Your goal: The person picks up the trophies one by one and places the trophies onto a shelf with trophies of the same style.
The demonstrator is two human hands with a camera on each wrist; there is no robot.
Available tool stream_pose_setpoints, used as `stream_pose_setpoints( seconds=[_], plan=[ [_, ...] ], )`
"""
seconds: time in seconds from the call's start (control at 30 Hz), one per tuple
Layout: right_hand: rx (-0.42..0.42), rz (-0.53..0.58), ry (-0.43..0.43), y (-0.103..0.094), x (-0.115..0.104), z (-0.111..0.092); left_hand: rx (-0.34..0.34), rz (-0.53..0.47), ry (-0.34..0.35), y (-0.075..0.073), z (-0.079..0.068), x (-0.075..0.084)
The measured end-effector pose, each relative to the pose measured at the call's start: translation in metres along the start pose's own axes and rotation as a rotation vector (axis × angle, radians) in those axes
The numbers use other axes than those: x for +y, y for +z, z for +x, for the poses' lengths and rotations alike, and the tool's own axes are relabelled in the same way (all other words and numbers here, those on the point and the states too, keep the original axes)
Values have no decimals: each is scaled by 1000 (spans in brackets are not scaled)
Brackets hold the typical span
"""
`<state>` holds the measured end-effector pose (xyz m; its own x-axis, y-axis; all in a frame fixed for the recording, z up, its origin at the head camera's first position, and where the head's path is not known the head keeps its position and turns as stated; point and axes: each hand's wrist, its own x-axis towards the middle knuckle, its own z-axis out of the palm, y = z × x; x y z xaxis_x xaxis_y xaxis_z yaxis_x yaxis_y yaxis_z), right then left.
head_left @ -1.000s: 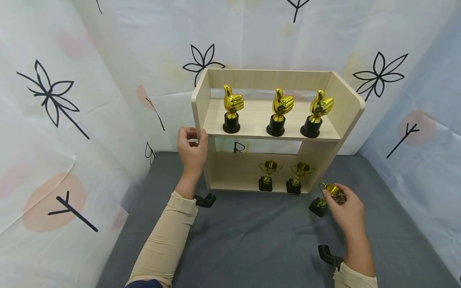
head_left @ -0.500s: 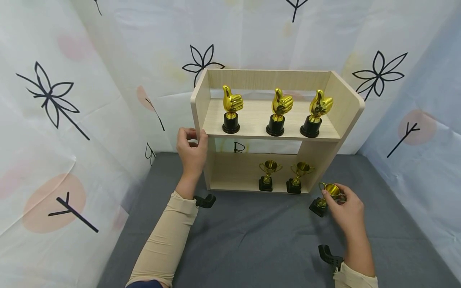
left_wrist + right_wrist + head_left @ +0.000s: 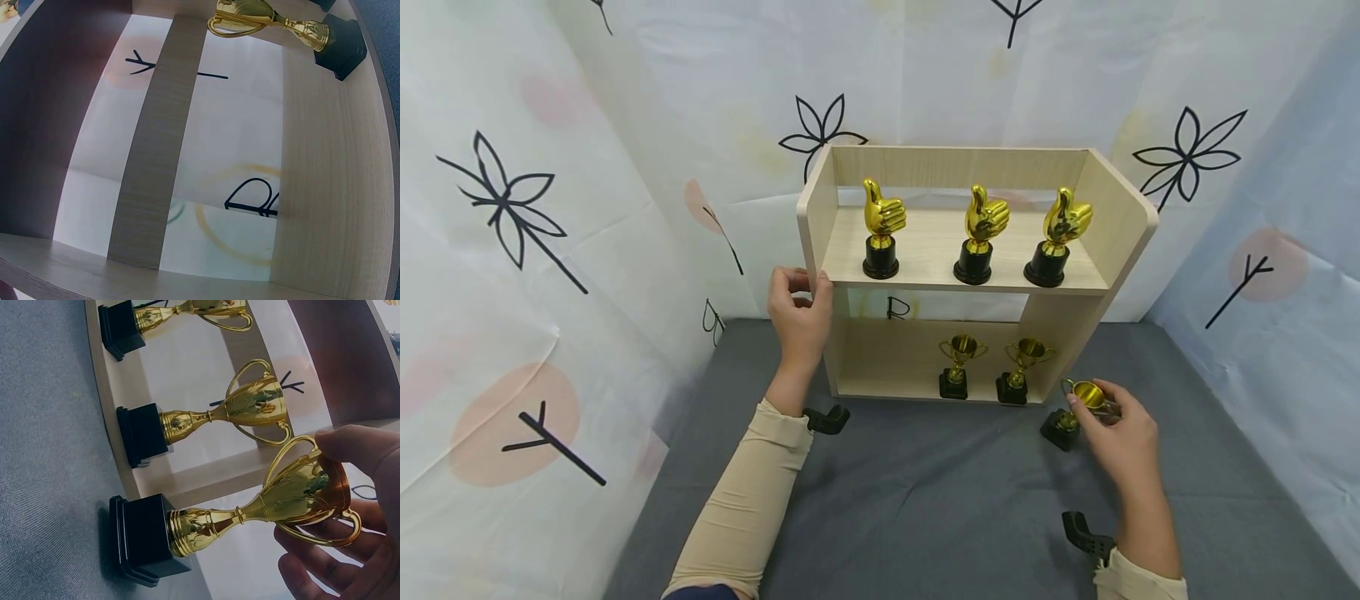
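Note:
In the head view my right hand [image 3: 1116,433] pinches a gold trophy cup [image 3: 1086,396] by its bowl, just right of the wooden shelf [image 3: 970,290]. The right wrist view shows the thumb at the rim of this trophy cup [image 3: 300,490] and the fingers behind it; its black base is close to the cloth, and I cannot tell whether it touches. My left hand [image 3: 801,312] grips the shelf's left side panel. Two more trophy cups, one left [image 3: 958,362] and one right [image 3: 1021,367], stand on the lower level. The left wrist view shows no hand.
Three gold thumbs-up trophies, left [image 3: 882,229], middle [image 3: 979,233] and right [image 3: 1052,237], stand on the upper level. Grey cloth [image 3: 925,500] covers the table. A patterned white curtain [image 3: 662,100] hangs behind and at both sides.
The trophy cup in my right hand has shifted very slightly left. My left hand has kept its place on the shelf.

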<state>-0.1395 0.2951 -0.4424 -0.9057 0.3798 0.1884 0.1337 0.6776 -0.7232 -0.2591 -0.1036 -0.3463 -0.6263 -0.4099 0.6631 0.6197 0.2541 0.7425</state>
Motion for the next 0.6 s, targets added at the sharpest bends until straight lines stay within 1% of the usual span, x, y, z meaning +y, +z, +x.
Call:
stream_pose_setpoints(
  seconds=[0.13, 0.27, 0.33, 0.5, 0.6],
  plan=[
    [-1, 1, -4, -1, -5, -1, -9, 8, -19, 0, 0, -1],
    [-4, 4, -6, -1, -8, -2, -11, 6, -14, 0, 0, -4],
    [-8, 13, -10, -1, -9, -2, -8, 7, -11, 1, 1, -10],
    [-13, 35, -25, 0, -11, -2, -6, 35, -13, 2, 3, -32],
    [-10, 48, -37, 0, -11, -2, -14, 39, -17, 1, 4, -38]
  ],
)
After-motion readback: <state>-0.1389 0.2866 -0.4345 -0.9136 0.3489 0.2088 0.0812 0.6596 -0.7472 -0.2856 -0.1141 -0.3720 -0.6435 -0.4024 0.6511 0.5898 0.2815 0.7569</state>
